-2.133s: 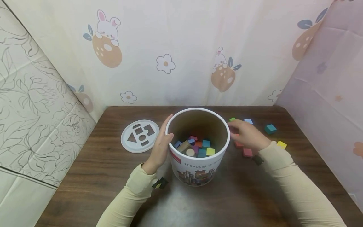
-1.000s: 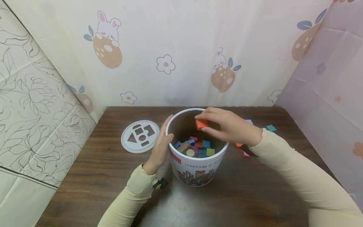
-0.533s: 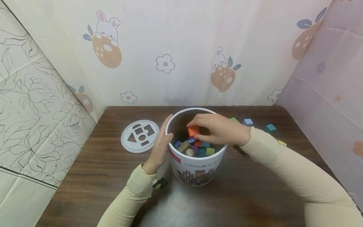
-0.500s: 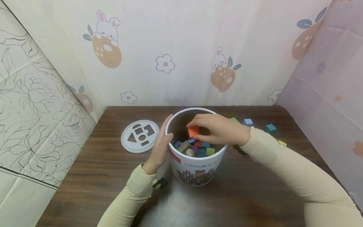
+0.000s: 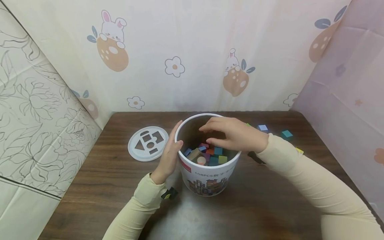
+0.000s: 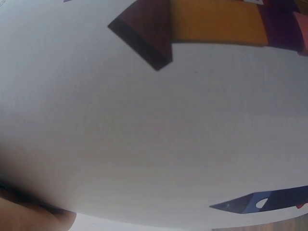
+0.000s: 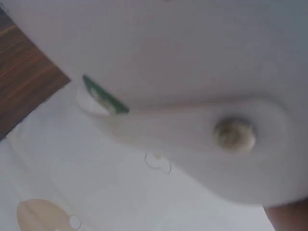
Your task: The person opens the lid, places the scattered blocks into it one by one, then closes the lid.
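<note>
A white bucket (image 5: pixel 207 186) with printed block pictures stands upright in the head view, holding many coloured wooden blocks, among them a yellow-green block (image 5: pixel 222 159) and a round pale block (image 5: pixel 201 160). My left hand (image 5: pixel 168 156) grips its left side, thumb over the rim and fingers along the outside. Over the right part of the opening, my right hand (image 5: pixel 234 135) reaches in, thumb and fingers apart with nothing visible between them. The printed bucket wall (image 6: pixel 144 120) fills the left wrist view. Close up in the right wrist view is a pale tab with a round stud (image 7: pixel 235 134).
A white lid (image 5: pixel 147 151) with shaped cut-outs lies left of the bucket on the dark wooden table (image 5: pixel 120 186). To the right lie a light-blue block (image 5: pixel 262 128), a teal block (image 5: pixel 287 134) and a yellow block (image 5: pixel 299 151). A patterned curtain (image 5: pixel 198 83) hangs behind the table.
My right hand carried an orange block from the right of the bucket into its opening, then let it go. The hand has since risen slightly. My left hand stays on the bucket.
</note>
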The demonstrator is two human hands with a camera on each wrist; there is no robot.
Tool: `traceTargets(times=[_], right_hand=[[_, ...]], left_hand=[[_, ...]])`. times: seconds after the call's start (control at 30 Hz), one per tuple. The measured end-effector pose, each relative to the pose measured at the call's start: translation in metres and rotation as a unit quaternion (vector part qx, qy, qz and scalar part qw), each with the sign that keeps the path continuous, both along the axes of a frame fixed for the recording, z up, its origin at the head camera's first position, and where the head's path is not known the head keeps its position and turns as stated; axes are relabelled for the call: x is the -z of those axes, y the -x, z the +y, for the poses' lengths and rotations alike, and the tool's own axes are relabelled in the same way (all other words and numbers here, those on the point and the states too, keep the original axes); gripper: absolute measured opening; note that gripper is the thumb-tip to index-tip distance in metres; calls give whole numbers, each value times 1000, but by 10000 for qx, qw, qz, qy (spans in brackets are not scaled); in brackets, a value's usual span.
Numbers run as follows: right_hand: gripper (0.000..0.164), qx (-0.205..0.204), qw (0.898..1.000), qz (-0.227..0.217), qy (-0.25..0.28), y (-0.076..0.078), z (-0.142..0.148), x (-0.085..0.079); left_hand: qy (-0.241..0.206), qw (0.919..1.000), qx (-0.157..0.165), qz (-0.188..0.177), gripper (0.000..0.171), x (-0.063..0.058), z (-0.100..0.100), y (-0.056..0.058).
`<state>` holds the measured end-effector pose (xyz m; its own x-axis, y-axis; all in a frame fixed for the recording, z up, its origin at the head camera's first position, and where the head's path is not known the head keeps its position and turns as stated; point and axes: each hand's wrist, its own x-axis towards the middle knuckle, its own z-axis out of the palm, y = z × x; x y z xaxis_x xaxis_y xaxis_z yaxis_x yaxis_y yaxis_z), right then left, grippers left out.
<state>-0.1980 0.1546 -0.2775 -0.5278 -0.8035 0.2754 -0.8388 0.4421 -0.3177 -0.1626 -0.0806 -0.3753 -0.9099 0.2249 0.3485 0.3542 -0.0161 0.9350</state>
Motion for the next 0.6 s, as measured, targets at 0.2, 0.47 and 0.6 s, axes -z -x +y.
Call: traceTargets(times=[0.2, 0.47, 0.6], right_hand=[[38, 468, 9942, 111, 958, 13, 17, -2], [36, 1795, 9699, -342, 1611, 48, 48, 16], [41, 2295, 9623, -719, 1269, 68, 59, 47]], left_hand=[[-16, 10000, -55, 35, 69, 1, -1, 0], [-122, 9999, 22, 98, 69, 0, -1, -1], [-164, 9998, 41, 90, 68, 0, -1, -1]])
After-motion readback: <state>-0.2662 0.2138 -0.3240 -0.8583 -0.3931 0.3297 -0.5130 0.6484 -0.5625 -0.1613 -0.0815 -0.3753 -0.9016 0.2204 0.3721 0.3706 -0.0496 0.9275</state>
